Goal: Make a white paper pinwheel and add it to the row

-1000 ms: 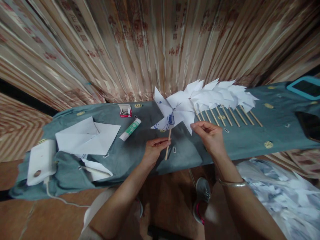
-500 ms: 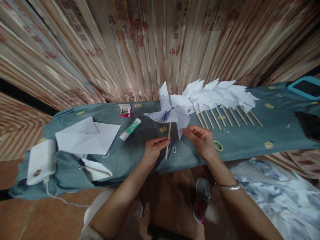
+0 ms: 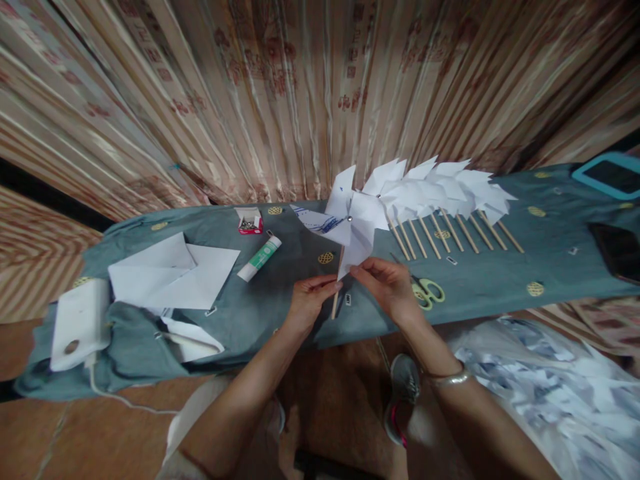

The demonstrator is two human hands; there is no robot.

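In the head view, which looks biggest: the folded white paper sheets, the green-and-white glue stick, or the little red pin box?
1. Folded white paper sheets
2. Green-and-white glue stick
3. Little red pin box, though farther from the camera

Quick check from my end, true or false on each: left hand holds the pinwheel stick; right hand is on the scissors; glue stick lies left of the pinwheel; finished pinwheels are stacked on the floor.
1. The left hand holds the pinwheel by its stick. True.
2. The right hand grips the scissors. False: its fingers pinch a pinwheel blade; the scissors lie beside it.
3. The glue stick lies left of the pinwheel. True.
4. Finished pinwheels are stacked on the floor. False: they lie in a row on the cloth-covered table.
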